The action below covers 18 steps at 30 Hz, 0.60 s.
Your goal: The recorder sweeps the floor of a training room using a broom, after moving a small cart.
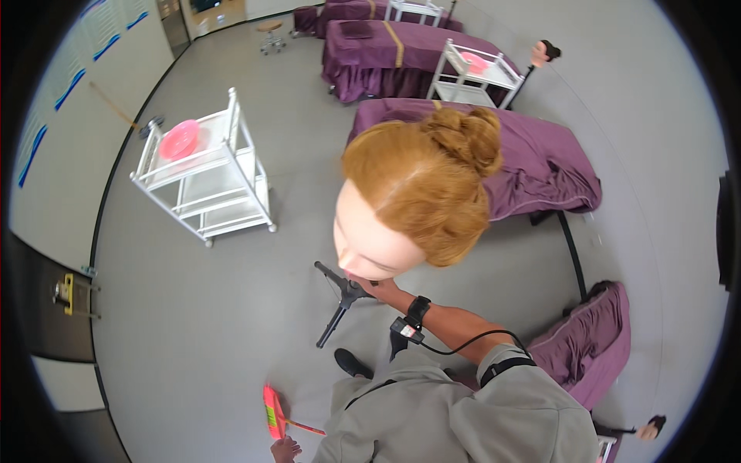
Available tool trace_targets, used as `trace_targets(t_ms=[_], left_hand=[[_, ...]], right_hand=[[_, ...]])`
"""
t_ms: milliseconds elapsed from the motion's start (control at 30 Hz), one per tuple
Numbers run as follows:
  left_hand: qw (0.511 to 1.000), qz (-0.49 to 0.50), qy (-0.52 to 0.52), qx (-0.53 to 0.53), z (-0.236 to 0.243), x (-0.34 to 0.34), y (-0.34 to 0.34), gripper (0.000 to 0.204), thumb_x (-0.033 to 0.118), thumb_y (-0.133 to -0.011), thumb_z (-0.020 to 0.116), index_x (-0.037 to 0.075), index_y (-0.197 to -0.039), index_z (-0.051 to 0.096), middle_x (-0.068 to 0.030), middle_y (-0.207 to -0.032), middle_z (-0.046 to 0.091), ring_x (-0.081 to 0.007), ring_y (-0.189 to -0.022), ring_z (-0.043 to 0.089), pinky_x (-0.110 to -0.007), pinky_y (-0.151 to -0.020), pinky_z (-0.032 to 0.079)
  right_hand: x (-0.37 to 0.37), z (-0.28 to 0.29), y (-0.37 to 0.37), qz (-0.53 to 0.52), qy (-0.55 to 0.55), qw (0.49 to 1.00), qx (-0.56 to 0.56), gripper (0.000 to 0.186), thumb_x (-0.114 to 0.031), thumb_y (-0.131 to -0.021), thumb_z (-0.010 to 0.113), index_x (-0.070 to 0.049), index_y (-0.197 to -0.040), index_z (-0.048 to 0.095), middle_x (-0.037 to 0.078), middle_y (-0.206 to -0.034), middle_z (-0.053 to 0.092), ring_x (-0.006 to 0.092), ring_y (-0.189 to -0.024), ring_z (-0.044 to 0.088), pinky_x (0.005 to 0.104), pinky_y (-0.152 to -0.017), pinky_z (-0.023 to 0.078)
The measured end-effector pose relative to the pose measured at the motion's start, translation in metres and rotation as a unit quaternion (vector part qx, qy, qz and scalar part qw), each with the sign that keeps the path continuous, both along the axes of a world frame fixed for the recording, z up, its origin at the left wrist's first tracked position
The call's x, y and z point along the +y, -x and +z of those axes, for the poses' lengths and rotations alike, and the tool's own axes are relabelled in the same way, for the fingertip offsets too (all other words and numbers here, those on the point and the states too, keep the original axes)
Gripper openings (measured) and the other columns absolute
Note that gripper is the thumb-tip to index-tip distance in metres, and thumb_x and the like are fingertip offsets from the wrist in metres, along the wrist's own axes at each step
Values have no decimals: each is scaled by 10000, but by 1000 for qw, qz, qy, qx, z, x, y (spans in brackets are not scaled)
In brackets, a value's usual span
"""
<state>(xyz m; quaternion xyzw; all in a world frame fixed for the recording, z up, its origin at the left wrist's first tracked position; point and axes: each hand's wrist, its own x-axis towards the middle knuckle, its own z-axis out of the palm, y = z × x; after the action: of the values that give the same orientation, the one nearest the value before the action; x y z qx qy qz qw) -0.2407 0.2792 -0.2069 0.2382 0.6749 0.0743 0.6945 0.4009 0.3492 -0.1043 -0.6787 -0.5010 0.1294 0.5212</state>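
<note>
A mannequin head (pixel 378 224) with ginger hair pinned into a bun (pixel 463 139) stands before me, its face turned to the lower left. Beneath it, a black tripod stand (pixel 347 295) spreads its legs on the floor. My right hand (pixel 376 288) reaches under the chin and grips the head low down; the head hides part of the fingers. A black band (pixel 417 311) and a small cabled box (pixel 407 330) are on that wrist. Low at the lower edge hangs my left hand (pixel 285 449), fingers loosely bent and apart, nothing visible in it, near a red dustpan or broom head (pixel 274 413).
To the left stands a white wheeled trolley (pixel 224 158) with a pink basin (pixel 180 140). Purple-covered beds (pixel 532 154) line the right side, with another trolley (pixel 494 76) between them. A round stool (pixel 270 27) is at the back. A purple-draped item (pixel 590 339) lies right of me.
</note>
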Motion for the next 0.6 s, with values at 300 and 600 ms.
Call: trace_targets(t_ms=[300,600], left_hand=[[926,-268,-240,-113,-24,95,-87,169,122,-895,547,-32,-828,567,-86,-631,569,-173,-471,549,-308,-432,492],[888,-366,-256,-113,-3,133,-167,222,128,-870,560,-71,-967,574,-130,-732,612,-213,-554,613,-338,-481,533]], right_hand=[[-138,105,-21,-147,117,918,349,200,-206,-863,682,-40,-962,630,-43,-770,567,62,-673,495,226,-581,405],[-282,53,-85,-260,38,917,300,236,-210,-815,722,-61,-947,596,-15,-763,549,57,-614,491,211,-512,411]])
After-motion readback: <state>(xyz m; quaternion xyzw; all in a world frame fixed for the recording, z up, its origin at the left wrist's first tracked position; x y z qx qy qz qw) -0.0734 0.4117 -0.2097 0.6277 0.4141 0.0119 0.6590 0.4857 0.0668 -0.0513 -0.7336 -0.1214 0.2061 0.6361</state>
